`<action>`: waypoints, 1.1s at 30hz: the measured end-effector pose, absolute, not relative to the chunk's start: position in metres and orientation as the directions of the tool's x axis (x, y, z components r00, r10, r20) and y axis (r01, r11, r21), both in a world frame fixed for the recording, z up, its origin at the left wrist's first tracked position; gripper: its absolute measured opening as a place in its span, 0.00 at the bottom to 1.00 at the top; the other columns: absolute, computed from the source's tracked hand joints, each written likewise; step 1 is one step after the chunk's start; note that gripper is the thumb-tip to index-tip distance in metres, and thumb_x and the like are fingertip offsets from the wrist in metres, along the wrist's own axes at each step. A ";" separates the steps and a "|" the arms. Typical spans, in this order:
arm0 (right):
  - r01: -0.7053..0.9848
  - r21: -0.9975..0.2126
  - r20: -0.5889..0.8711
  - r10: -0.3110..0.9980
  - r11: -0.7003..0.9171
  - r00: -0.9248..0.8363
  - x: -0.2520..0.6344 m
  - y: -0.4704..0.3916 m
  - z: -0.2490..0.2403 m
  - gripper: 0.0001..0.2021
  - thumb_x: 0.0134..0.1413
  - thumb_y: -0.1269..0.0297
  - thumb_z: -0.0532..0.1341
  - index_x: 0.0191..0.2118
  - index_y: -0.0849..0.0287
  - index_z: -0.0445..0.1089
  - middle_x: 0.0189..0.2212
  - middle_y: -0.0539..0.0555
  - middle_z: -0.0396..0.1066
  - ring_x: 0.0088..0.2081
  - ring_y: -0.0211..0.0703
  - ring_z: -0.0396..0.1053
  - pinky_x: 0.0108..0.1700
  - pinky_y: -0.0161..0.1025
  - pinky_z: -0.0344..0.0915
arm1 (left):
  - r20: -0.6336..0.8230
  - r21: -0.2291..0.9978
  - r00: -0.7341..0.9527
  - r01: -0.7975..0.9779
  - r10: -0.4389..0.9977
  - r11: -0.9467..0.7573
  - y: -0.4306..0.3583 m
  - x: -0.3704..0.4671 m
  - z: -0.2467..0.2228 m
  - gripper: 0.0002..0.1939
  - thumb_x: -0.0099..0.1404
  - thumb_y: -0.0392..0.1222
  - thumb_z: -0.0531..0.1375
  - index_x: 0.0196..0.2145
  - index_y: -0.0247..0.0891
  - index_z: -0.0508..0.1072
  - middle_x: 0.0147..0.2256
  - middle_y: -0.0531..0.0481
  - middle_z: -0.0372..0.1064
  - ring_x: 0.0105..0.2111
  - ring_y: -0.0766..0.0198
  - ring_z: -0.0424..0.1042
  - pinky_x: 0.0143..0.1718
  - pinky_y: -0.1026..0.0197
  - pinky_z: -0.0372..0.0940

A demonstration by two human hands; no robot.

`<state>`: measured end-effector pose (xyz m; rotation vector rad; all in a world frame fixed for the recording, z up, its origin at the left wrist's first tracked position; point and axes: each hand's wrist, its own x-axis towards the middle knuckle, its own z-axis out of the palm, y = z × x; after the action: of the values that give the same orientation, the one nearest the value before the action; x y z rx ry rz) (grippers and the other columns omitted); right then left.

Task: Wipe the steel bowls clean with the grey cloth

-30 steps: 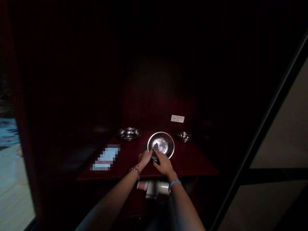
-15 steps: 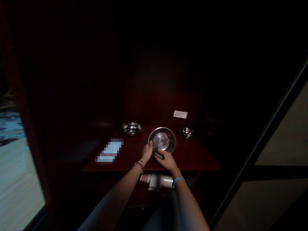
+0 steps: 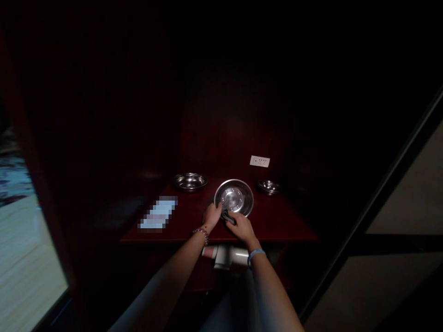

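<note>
A shiny steel bowl point(image 3: 238, 198) is tilted up with its inside facing me, over the dark red shelf point(image 3: 187, 226). My left hand point(image 3: 212, 216) is closed at the bowl's lower left rim, thumb over the edge. Close beside it, my right hand point(image 3: 242, 226) grips a dark grey thing point(image 3: 228, 218) that looks like a folded cloth, against the bowl's lower rim. The fingertips of both hands are partly hidden, and dim light blurs the grey thing's shape.
A wide steel dish point(image 3: 190, 183) stands back left, and smaller steel bowls point(image 3: 269, 187) back right below a white wall socket point(image 3: 260, 161). A pixelated pale item point(image 3: 159, 213) lies at left. Paper cups point(image 3: 210, 251) and a white cylinder point(image 3: 240, 255) sit under the shelf.
The whole view has shifted slightly, so the shelf and bowls appear a little higher. Both hands keep hold at the bowl's lower rim with only a small movement.
</note>
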<state>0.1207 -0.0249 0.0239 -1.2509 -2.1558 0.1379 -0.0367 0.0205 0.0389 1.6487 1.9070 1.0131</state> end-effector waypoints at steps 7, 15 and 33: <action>0.744 -0.381 0.475 0.806 0.549 -0.352 0.120 -0.026 0.026 0.18 0.57 0.63 0.58 0.54 0.48 0.72 0.52 0.51 0.74 0.52 0.48 0.71 0.55 0.43 0.66 | 0.148 0.742 -0.203 0.670 0.968 0.027 0.017 -0.035 0.041 0.20 0.69 0.47 0.52 0.46 0.31 0.77 0.45 0.32 0.77 0.48 0.51 0.76 0.40 0.60 0.66; 0.769 -0.308 0.489 0.787 0.560 -0.377 0.119 -0.027 0.031 0.14 0.58 0.65 0.59 0.48 0.53 0.75 0.49 0.52 0.76 0.51 0.46 0.71 0.62 0.45 0.57 | 0.119 0.724 -0.238 0.685 0.964 0.079 0.023 -0.034 0.037 0.21 0.70 0.49 0.52 0.46 0.31 0.76 0.47 0.32 0.76 0.48 0.53 0.76 0.40 0.62 0.65; 0.842 -0.377 0.496 0.852 0.385 -0.167 0.114 -0.029 0.024 0.13 0.60 0.64 0.57 0.46 0.55 0.76 0.48 0.53 0.76 0.54 0.44 0.69 0.64 0.39 0.53 | 0.134 0.730 -0.245 0.679 0.960 0.072 0.018 -0.032 0.042 0.19 0.69 0.48 0.54 0.45 0.32 0.77 0.45 0.33 0.77 0.48 0.53 0.76 0.41 0.63 0.66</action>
<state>0.1140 -0.0285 0.0236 -1.4505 -1.9978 0.0189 -0.0319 0.0175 0.0421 1.6273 1.9724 0.9932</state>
